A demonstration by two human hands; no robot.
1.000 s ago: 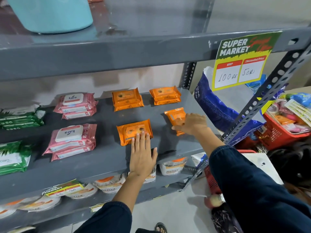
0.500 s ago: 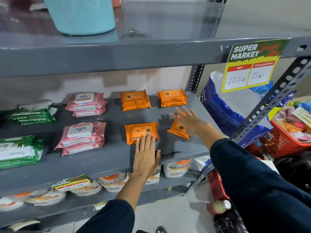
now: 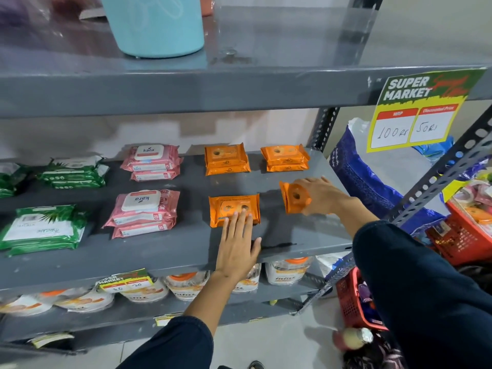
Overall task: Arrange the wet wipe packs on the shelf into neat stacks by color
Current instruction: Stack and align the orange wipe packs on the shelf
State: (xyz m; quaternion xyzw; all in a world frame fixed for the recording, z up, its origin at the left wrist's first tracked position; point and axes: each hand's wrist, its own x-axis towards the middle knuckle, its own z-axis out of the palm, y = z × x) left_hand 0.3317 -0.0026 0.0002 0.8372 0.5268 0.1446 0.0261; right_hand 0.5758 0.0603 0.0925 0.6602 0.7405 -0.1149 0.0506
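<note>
On the grey middle shelf (image 3: 165, 251) lie wet wipe packs in colour groups. My right hand (image 3: 323, 195) grips a loose orange pack (image 3: 292, 197), lifted and tilted on edge above the shelf's right side. My left hand (image 3: 237, 243) lies flat, fingers apart, with its fingertips on the near edge of another orange pack (image 3: 233, 206). Two orange stacks (image 3: 226, 159) (image 3: 285, 157) sit at the back. Two pink stacks (image 3: 153, 161) (image 3: 143, 211) stand left of them. Green stacks (image 3: 74, 171) (image 3: 42, 227) are at the far left.
The upper shelf (image 3: 239, 89) overhangs close above, carrying a light blue bucket (image 3: 154, 25) and a hanging price sign (image 3: 420, 110). A slanted metal brace (image 3: 439, 179) crosses on the right, beside a blue bag (image 3: 367, 177) and red baskets (image 3: 463, 235). White pouches (image 3: 287, 270) fill the lower shelf.
My right hand has closed on the loose orange pack and raised it off the shelf, turning it upright. My left hand stays on the front orange pack.
</note>
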